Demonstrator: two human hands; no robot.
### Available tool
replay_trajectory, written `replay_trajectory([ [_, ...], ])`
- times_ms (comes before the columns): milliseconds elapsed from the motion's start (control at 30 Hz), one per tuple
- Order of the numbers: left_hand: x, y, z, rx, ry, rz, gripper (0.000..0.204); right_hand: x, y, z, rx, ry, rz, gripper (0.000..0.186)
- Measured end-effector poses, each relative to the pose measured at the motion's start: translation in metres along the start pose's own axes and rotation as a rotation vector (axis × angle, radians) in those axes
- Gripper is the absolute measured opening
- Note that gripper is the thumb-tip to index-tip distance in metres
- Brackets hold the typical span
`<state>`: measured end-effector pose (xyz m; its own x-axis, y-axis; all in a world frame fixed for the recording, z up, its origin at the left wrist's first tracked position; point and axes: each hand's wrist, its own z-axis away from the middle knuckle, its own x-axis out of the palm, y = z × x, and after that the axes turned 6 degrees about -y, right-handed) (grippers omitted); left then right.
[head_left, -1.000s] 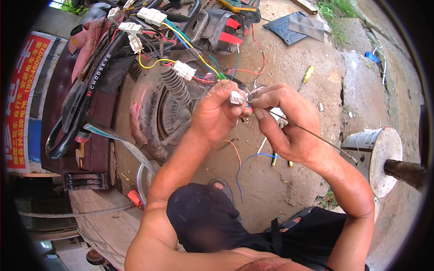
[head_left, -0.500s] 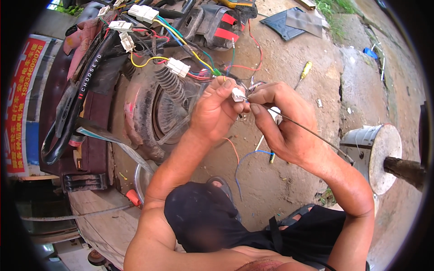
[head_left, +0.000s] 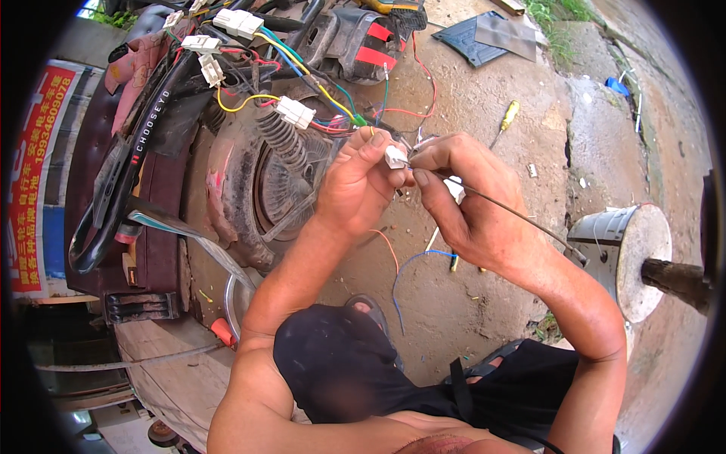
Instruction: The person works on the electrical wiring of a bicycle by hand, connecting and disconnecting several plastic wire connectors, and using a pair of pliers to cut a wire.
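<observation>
My left hand (head_left: 354, 180) pinches a small white plastic connector (head_left: 395, 157) between thumb and fingers. Opposite it, my right hand (head_left: 484, 200) grips a thin dark metal rod (head_left: 533, 225) by thumb and forefinger. One end of the rod meets the connector's near side; whether it goes inside is too small to tell. The other end sticks out past my right wrist. Just beyond my left fingertips, a bundle of coloured wires carries a green piece (head_left: 360, 120). Another white connector (head_left: 295, 113) hangs to its left. More wires lie partly hidden behind my fingers.
A vehicle frame with a black bar (head_left: 151, 136), a coil spring (head_left: 283, 140) and a dirty wheel (head_left: 261, 197) stands at left. On the ground lie a yellow-handled screwdriver (head_left: 510, 115), a blue wire (head_left: 404, 268) and a black sheet (head_left: 465, 41). A white bucket (head_left: 641, 265) stands at right.
My right hand and the rod have shifted slightly up and to the left, the rod's far end rising a little. Both hands keep their grips.
</observation>
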<state>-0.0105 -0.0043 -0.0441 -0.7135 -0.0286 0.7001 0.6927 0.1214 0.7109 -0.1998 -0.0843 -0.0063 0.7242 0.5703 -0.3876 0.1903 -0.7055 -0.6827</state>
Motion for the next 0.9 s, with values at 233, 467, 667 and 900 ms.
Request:
replay_trajectory([
  [233,-0.001,0.0,0.002,-0.007,-0.071,0.057,0.011,-0.002,-0.002,-0.001,-0.002,-0.013,0.03,0.013],
  [467,0.001,-0.002,0.001,0.013,0.023,0.007,0.008,-0.005,-0.004,-0.003,0.035,-0.044,0.036,0.016],
  [667,0.007,-0.005,-0.001,0.048,0.086,-0.049,0.008,-0.009,-0.007,-0.005,0.085,-0.083,0.045,0.018],
  [900,0.011,-0.005,-0.002,0.064,0.101,-0.082,0.01,-0.012,-0.011,-0.008,0.115,-0.106,0.13,0.019],
])
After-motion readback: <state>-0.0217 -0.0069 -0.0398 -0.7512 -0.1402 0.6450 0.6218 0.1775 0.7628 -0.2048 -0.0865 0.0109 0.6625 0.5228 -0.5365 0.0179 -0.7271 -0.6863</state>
